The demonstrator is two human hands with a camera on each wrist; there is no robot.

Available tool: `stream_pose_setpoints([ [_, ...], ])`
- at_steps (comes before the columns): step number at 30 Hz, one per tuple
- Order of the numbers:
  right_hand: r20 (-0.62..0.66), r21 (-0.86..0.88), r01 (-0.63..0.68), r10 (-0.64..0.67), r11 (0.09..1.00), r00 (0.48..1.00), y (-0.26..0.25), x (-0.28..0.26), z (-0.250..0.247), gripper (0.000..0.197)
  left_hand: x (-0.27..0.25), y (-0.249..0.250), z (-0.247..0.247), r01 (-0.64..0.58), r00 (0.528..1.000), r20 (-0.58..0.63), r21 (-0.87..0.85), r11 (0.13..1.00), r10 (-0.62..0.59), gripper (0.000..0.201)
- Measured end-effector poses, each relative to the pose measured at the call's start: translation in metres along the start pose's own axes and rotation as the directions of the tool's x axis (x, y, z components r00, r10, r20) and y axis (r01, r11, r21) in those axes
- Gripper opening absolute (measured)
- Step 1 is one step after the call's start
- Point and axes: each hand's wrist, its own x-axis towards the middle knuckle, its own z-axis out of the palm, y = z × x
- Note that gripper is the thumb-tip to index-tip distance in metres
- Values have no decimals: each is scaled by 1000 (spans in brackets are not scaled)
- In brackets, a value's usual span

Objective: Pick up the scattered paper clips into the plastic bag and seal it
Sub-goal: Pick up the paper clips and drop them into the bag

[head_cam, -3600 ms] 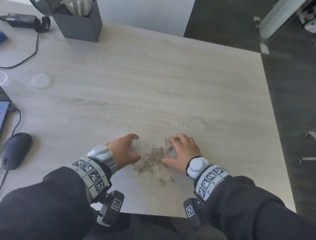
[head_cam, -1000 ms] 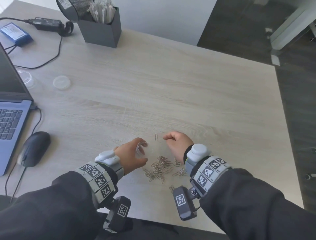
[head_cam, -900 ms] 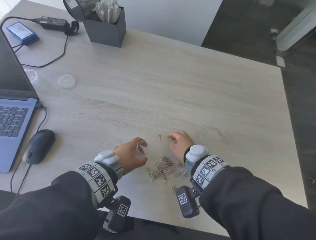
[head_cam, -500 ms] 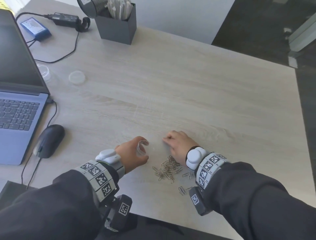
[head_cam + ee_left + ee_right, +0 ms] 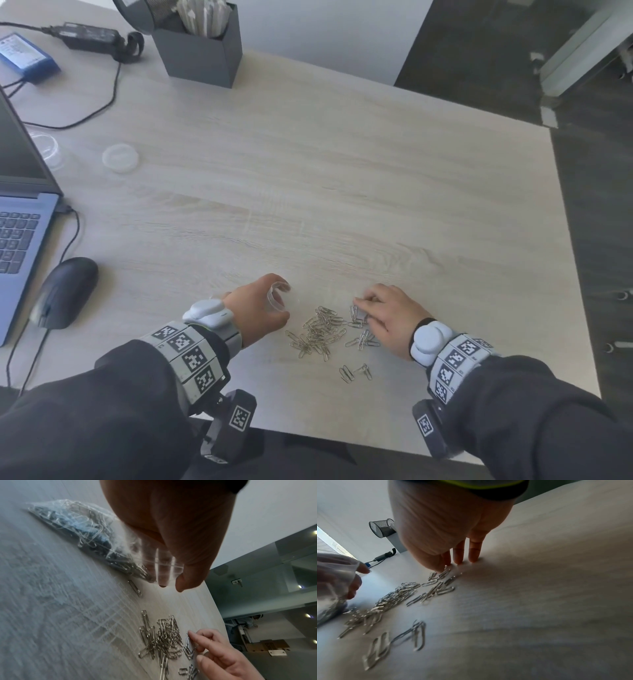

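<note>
left hand is gripping the plastic bag by its mouth, fingers curled round the open rim and keeping it open; the bag body is lying on the counter, already partly filled with clips. right hand is resting fingertips down on the far edge of the paper clips, fingers loosely together and bent, pinching or raking a few; cannot tell if any are actually gripped. the main pile is sitting between both hands, with a small group lying apart nearer the counter edge and one single clip just beside the bag mouth. risks: tangled clips are likely dragging neighbours and dropping short of the opening; the limp bag mouth could be collapsing; a sideways rake could be pushing the near strays off the edge; the lying bag could be spilling.
</note>
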Motion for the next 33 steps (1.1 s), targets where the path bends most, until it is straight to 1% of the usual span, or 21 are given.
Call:
stream_pose_setpoints([
  [4,-18,33,3,-2,999,1000,-14,-8,12,46,2,5,4,-19,1000,11,-8,1000,19,40],
  [7,-18,63,-49,50,997,999,-31,-6,18,51,1,10,6,-22,1000,17,-8,1000,22,40],
  [8,-6,68,-73,74,995,997,-36,-4,19,55,1,11,6,-22,1000,15,-7,1000,22,40],
  [11,29,98,-140,138,985,990,-47,4,20,75,-2,14,6,-27,999,20,-9,1000,27,40],
  [13,30,112,-142,139,984,990,-53,9,21,82,-4,15,5,-30,999,12,-12,999,30,40],
  [15,40,89,-115,112,989,993,-60,14,22,83,-6,13,6,-31,1000,3,-15,999,31,40],
  [17,54,62,-92,89,994,995,-65,19,25,77,-7,12,6,-31,999,-9,-27,999,30,40],
  [23,7,61,-58,58,996,998,-70,25,27,34,-9,12,8,-23,999,-41,-12,1000,22,39],
  [25,-3,68,-49,49,996,999,-67,24,27,25,-10,11,9,-31,999,-43,-13,999,31,39],
  [27,-15,64,-39,41,997,999,-64,25,27,21,-10,10,10,-38,998,-40,-11,999,37,40],
  [29,-16,65,-47,48,997,999,-61,25,25,21,-9,9,11,-46,998,-36,-10,999,46,40],
  [33,24,83,-114,112,990,993,-55,25,15,23,-7,8,13,-55,998,-28,4,998,55,39],
])
